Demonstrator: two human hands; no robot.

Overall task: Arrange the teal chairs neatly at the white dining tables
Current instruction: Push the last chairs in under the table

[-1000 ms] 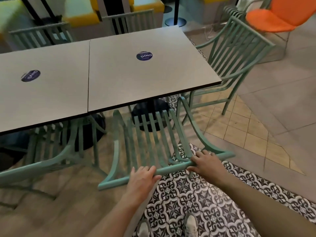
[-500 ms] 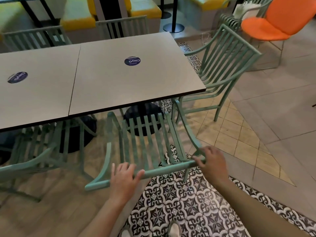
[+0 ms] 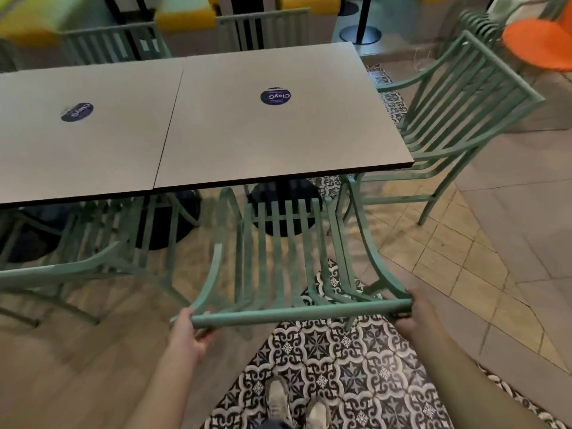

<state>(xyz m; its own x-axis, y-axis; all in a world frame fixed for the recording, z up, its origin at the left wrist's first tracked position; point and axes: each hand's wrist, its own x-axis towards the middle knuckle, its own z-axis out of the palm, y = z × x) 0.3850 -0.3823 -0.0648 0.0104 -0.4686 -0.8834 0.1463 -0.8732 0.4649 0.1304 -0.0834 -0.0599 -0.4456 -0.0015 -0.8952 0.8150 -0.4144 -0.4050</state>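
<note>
- Chair (image 3: 278,274): slatted metal by the look of it, painted teal, matt, with a smooth round top rail.
- Counter (image 3: 278,134): smooth matt pale top with a thin dark edge; a glossy round blue sticker (image 3: 275,96) lies on it.
- Floor: patterned black-and-white tiles (image 3: 356,366) with a slight sheen, plain beige tiles (image 3: 464,258), and wood-look boards (image 3: 77,366).
- Orange seat (image 3: 538,44): smooth, plastic-looking shell.
- Yellow benches (image 3: 185,17): padded, smooth covering.
- Shoes (image 3: 278,400): grey cloth-like uppers.
</note>
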